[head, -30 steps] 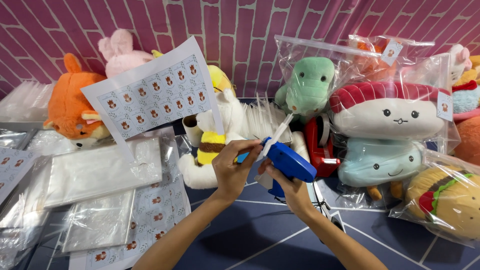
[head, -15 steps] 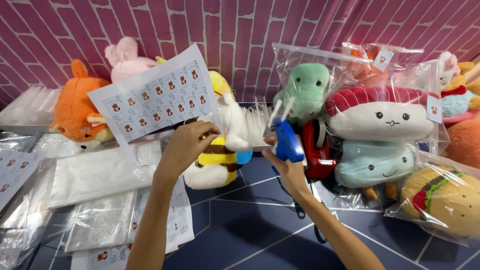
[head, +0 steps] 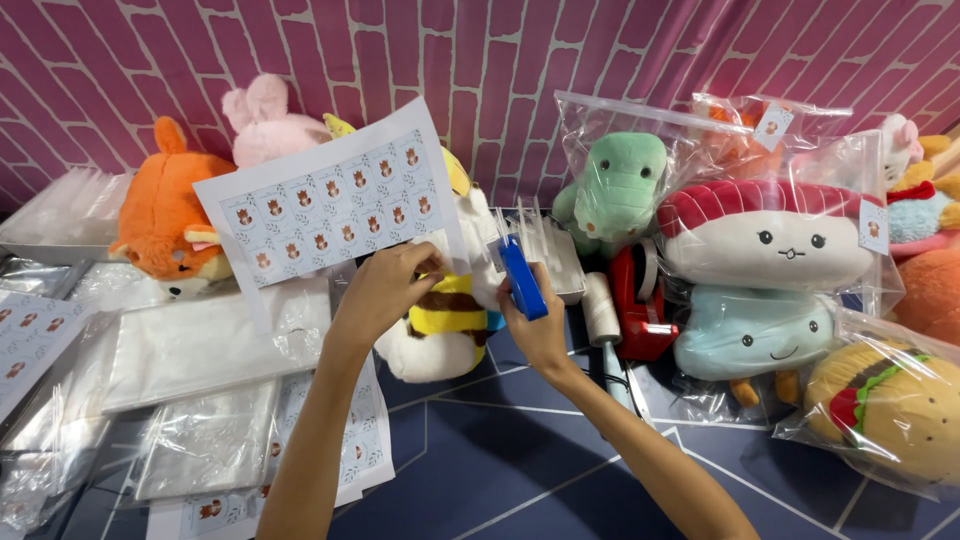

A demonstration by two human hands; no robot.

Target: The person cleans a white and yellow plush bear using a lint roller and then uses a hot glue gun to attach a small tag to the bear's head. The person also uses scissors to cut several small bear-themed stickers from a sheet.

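Note:
My left hand reaches up to the lower right corner of a white sticker sheet printed with rows of small animal pictures, fingers pinching at a sticker there. The sheet leans against the plush toys behind it. My right hand grips a blue tagging gun, held upright just right of the left hand. Below and between both hands lies a white plush with yellow and brown stripes.
An orange fox plush and a pink bunny plush stand at the left. Bagged plush toys, green, sushi-shaped, light blue and burger, fill the right. A red tape dispenser and clear bags lie nearby.
My left hand left the blue tool and rose to the sticker sheet's corner. My right hand lifted the tool slightly and turned it upright.

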